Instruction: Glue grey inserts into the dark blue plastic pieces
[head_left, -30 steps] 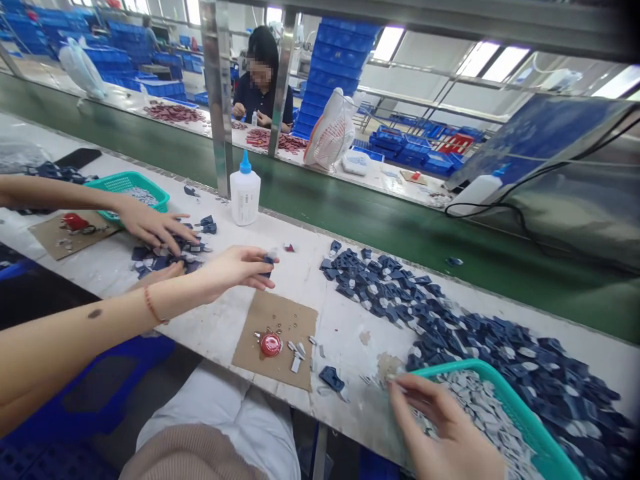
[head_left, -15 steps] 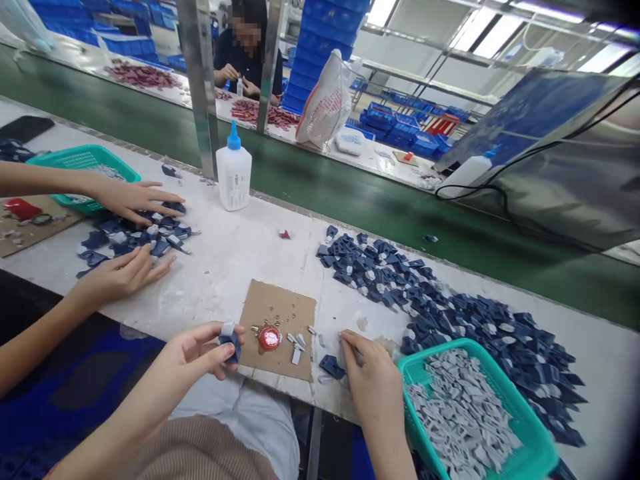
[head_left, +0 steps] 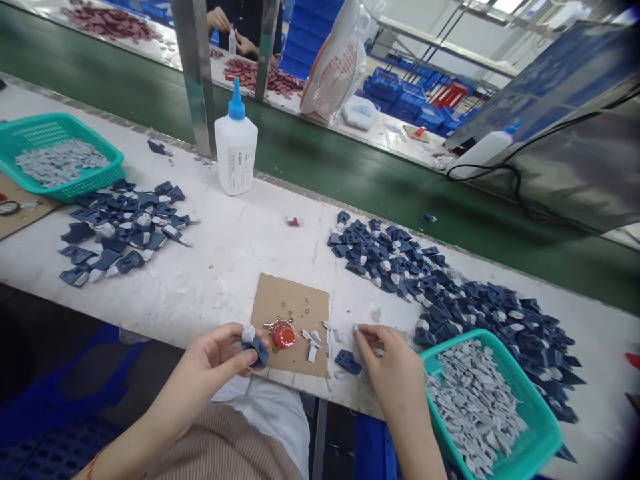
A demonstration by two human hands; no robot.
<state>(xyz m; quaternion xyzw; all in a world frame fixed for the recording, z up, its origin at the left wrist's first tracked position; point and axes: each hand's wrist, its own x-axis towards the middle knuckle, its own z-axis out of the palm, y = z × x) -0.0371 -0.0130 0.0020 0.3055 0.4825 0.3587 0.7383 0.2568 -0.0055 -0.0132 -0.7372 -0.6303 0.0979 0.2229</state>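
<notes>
Between the thumb and fingers of my left hand (head_left: 220, 360) is a dark blue piece (head_left: 257, 351) with a light grey part at its top. My right hand (head_left: 387, 353) pinches a small whitish piece (head_left: 356, 328) just above the table, right of the cardboard. The cardboard square (head_left: 293, 293) bears a red round container (head_left: 284, 336), several grey strips (head_left: 313, 352) and small droplets. Another dark blue piece (head_left: 348, 362) lies between the cardboard and my right hand.
A green basket of grey parts (head_left: 475, 407) stands at right beside a blue heap (head_left: 400, 260). Another basket (head_left: 60, 160) and blue pile (head_left: 125, 227) are at left. A glue bottle (head_left: 236, 150) stands behind. A person's hands (head_left: 235, 37) work across the green belt (head_left: 290, 160).
The co-worker's two hands have left the blue pile at left. The view has shifted downward. My left hand still holds the blue piece, its grey part now turned more towards the camera.
</notes>
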